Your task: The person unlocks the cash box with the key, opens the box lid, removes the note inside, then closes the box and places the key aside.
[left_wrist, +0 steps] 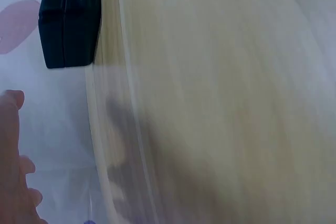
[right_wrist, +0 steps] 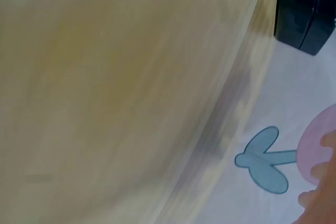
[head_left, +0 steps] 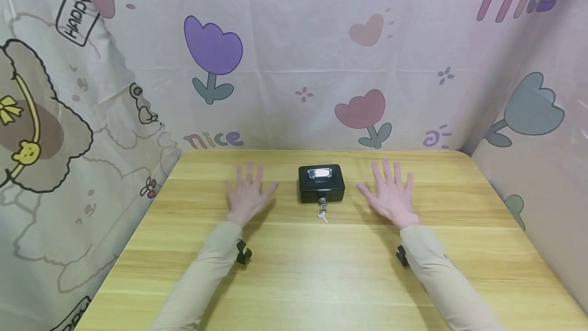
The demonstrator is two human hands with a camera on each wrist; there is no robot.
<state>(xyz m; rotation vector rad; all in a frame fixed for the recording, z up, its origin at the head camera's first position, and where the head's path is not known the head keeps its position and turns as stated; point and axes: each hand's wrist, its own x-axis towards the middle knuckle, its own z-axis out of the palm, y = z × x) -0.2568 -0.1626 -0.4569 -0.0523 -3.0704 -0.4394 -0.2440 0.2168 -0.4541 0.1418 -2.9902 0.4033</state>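
A black cash box (head_left: 321,184) with a silver handle on its lid sits closed near the far side of the table. Keys (head_left: 323,215) hang from the lock at its front. To the left of the box, my left hand (head_left: 248,195) is spread palm down with nothing in it. My right hand (head_left: 390,195) is likewise spread, on the other side of the box, fingers pointing away from me. Each wrist view catches one end of the box, the left one showing its dark side (left_wrist: 68,24) and the right one its glossy side (right_wrist: 304,11).
The wooden table (head_left: 321,280) stretches from the box toward me. Behind it hangs a pale curtain (head_left: 285,40) printed with flowers and hearts, which continues along the left and right sides. A dark wrist mount (head_left: 244,253) is strapped at the left cuff.
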